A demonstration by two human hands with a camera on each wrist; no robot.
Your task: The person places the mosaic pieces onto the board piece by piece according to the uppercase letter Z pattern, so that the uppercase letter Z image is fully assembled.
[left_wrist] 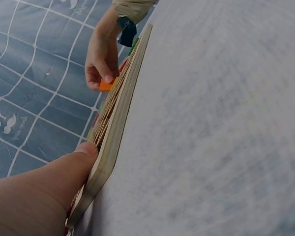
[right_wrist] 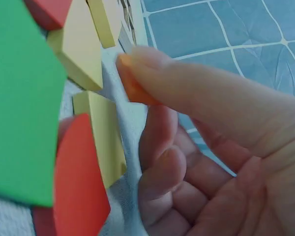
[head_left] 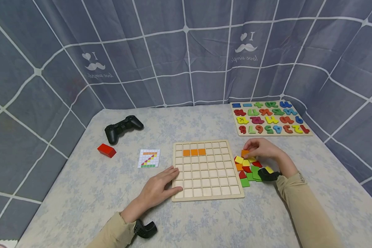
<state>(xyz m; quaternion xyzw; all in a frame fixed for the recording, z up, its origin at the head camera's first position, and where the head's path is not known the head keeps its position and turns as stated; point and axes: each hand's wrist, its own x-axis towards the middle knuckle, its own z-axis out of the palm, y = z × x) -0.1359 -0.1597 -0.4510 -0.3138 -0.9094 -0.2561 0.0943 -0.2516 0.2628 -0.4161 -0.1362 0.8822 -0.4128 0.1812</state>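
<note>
My left hand point(head_left: 159, 187) rests on the left edge of a wooden grid board point(head_left: 208, 199), thumb and fingers spread over the frame. Three orange square tiles point(head_left: 194, 152) sit side by side in the board's second row. Right of the board, my right hand point(head_left: 261, 148) pinches an orange tile point(right_wrist: 132, 86) between thumb and fingers, above a pile of loose tiles. In that pile lie green tiles point(head_left: 245, 182), red pieces point(right_wrist: 81, 177) and yellow tiles point(right_wrist: 78, 46). A pattern card point(head_left: 149, 158) with orange, red, yellow and green shapes lies left of the board.
A black game controller point(head_left: 124, 128) and a red block point(head_left: 106, 150) lie at the left. A number puzzle board point(head_left: 274, 134) with colourful digits lies at the back right. Grey-blue gridded curtain point(head_left: 173, 55) surrounds the table on the back and sides.
</note>
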